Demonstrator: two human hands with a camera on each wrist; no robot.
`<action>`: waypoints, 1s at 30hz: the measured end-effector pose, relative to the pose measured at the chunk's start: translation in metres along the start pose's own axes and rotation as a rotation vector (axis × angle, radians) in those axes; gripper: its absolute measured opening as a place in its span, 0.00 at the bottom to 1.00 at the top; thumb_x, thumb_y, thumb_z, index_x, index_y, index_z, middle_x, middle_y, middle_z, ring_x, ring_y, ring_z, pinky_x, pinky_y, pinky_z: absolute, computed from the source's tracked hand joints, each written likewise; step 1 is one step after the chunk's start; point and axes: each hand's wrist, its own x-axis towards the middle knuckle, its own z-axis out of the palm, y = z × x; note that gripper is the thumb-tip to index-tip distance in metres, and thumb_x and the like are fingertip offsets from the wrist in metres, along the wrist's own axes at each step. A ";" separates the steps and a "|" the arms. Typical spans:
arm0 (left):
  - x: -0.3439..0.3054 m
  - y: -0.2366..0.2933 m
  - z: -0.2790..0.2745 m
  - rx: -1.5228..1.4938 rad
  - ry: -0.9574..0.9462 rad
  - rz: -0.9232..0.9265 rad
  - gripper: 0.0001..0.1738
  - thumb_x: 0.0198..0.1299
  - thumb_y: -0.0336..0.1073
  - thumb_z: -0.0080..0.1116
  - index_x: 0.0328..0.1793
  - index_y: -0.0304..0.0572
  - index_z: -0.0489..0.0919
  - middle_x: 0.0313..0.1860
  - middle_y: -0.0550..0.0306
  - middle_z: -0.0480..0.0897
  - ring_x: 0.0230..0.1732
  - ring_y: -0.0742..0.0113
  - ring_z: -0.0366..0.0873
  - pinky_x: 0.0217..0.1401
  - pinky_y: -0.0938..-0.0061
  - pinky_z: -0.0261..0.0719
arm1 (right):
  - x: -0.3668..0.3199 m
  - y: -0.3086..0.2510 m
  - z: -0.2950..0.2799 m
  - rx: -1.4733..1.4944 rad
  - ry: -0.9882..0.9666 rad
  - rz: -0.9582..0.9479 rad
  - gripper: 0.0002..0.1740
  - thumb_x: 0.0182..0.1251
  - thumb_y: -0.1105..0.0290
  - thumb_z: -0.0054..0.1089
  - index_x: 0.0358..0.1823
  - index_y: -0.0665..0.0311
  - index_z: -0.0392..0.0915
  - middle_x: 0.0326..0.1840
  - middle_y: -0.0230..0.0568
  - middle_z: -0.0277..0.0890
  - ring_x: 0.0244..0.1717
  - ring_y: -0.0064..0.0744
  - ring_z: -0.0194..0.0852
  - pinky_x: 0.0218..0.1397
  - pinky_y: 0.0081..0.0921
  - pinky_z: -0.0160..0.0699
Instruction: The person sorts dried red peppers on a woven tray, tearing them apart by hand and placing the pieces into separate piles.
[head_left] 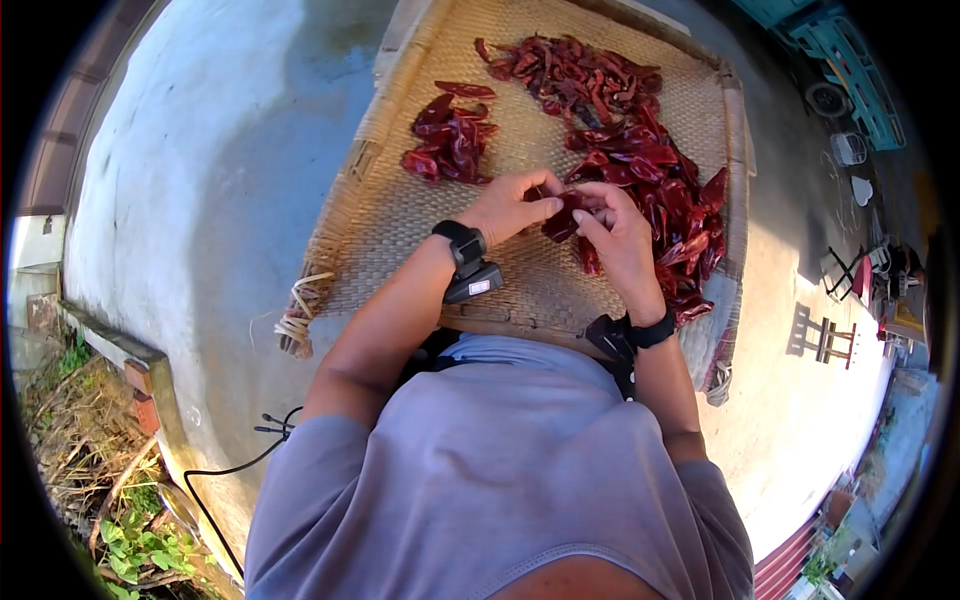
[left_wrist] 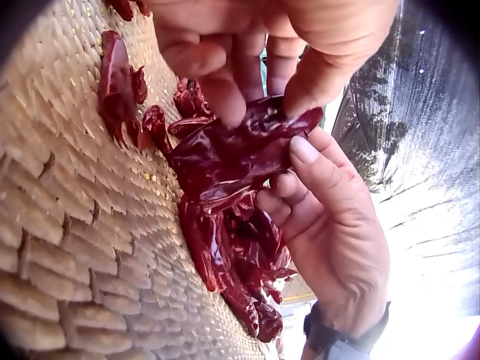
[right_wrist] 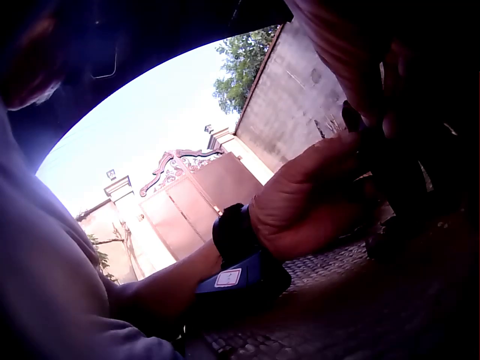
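A glossy dark-red dried chili pepper is held between both hands over a woven mat. My left hand pinches it from one side. From the other side my right hand grips it with thumb and fingers. Close up in the left wrist view, the pepper looks flattened and wrinkled, and the right thumb presses on its edge. Beyond the right hand spreads a large heap of red peppers. A smaller pile lies past the left hand. The right wrist view is mostly dark around the hands.
Darker, shrivelled peppers lie at the mat's far end. The mat has a raised rim with rope ties at a near corner. A small stool and a teal vehicle stand to the right. A black cable hangs at the left.
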 end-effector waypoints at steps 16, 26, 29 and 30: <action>0.007 -0.012 -0.028 0.127 0.845 0.513 0.20 0.69 0.24 0.53 0.66 0.40 0.69 0.52 0.59 0.75 0.44 0.75 0.74 0.49 0.77 0.77 | 0.006 0.009 0.000 0.004 0.157 -0.140 0.15 0.70 0.79 0.58 0.56 0.65 0.79 0.45 0.33 0.75 0.38 0.19 0.74 0.44 0.19 0.76; -0.004 0.018 -0.005 -0.002 0.102 -0.048 0.18 0.69 0.41 0.64 0.61 0.43 0.80 0.46 0.60 0.83 0.37 0.76 0.79 0.41 0.77 0.78 | 0.017 -0.006 0.012 0.228 0.122 -0.089 0.14 0.77 0.78 0.48 0.61 0.68 0.72 0.51 0.39 0.77 0.45 0.25 0.82 0.51 0.22 0.81; -0.007 0.017 -0.005 0.055 0.146 0.040 0.15 0.70 0.39 0.63 0.58 0.42 0.81 0.44 0.61 0.84 0.36 0.77 0.79 0.40 0.79 0.77 | 0.019 0.005 0.008 0.340 0.116 -0.004 0.13 0.77 0.78 0.48 0.60 0.68 0.73 0.51 0.38 0.77 0.45 0.25 0.81 0.51 0.23 0.81; -0.003 0.012 -0.007 0.177 0.164 0.119 0.14 0.70 0.39 0.62 0.58 0.42 0.81 0.42 0.61 0.83 0.36 0.78 0.79 0.40 0.80 0.77 | 0.020 0.007 0.008 0.383 0.112 0.008 0.13 0.77 0.78 0.48 0.59 0.68 0.73 0.50 0.37 0.77 0.45 0.25 0.81 0.51 0.23 0.81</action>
